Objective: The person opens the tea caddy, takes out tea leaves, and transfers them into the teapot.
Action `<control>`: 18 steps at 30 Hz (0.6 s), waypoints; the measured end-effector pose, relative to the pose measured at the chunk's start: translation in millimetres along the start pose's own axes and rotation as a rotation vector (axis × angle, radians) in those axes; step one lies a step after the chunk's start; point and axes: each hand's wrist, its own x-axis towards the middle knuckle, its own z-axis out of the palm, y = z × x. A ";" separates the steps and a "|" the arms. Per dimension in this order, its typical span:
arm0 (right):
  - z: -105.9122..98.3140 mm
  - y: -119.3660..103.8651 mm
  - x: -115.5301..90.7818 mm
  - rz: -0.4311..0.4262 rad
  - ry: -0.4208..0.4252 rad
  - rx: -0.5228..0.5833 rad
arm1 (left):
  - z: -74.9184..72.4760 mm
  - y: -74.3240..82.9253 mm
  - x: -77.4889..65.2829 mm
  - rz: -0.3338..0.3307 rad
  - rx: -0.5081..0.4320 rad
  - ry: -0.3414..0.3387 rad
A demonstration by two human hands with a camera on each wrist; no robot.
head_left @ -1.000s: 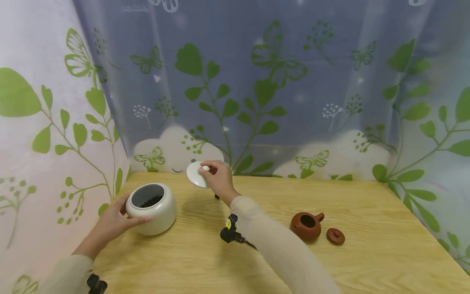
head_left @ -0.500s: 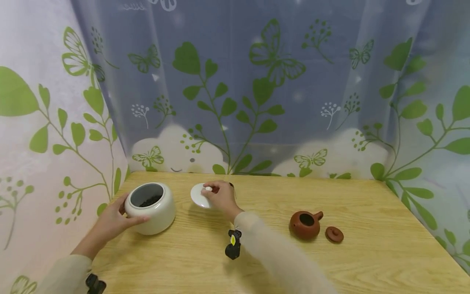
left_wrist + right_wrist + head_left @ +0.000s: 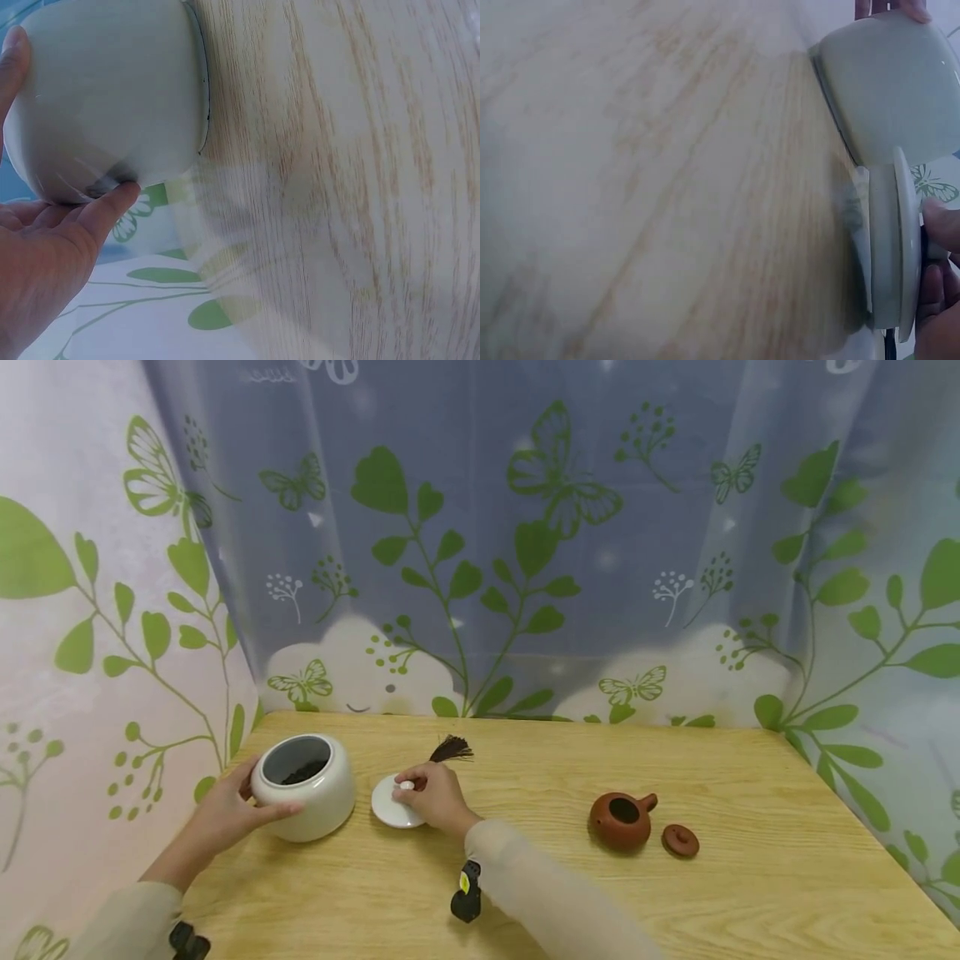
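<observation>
A white ceramic jar (image 3: 326, 797), its mouth open and dark loose bits inside, stands at the table's left. My left hand (image 3: 225, 810) grips it from the left side, thumb across the front; the left wrist view shows fingers (image 3: 112, 210) against its glossy wall. Just right of the jar is its round white lid (image 3: 392, 806). My right hand (image 3: 441, 802) pinches the lid's knob from above. In the right wrist view the lid (image 3: 889, 247) is at table level beside the jar; whether it touches the wood, I cannot tell.
A reddish-brown clay teapot (image 3: 621, 831) without its lid stands on the right of the wooden table (image 3: 735, 777). Its small lid (image 3: 681, 841) lies beside it. A dark bristly tuft (image 3: 452, 748) pokes out behind my right hand. Patterned curtains border the table.
My right hand has lowered the white lid from the air down to table level, slightly nearer me. The dark tuft now shows more fully. My left hand stays on the jar.
</observation>
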 end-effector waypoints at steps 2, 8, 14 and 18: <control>1.7 1.7 -1.3 -0.009 -0.008 -0.010 | -0.2 0.0 -0.3 -0.009 0.005 -0.005; 5.4 5.4 -5.1 -0.038 -0.021 -0.025 | 0.3 -0.5 -1.1 -0.014 0.026 -0.012; 5.7 4.2 -5.4 -0.047 -0.027 -0.026 | -0.1 -0.5 -0.5 -0.008 0.016 -0.007; 5.1 3.4 -5.2 -0.040 -0.031 -0.032 | -0.4 -0.5 0.1 -0.001 0.011 -0.008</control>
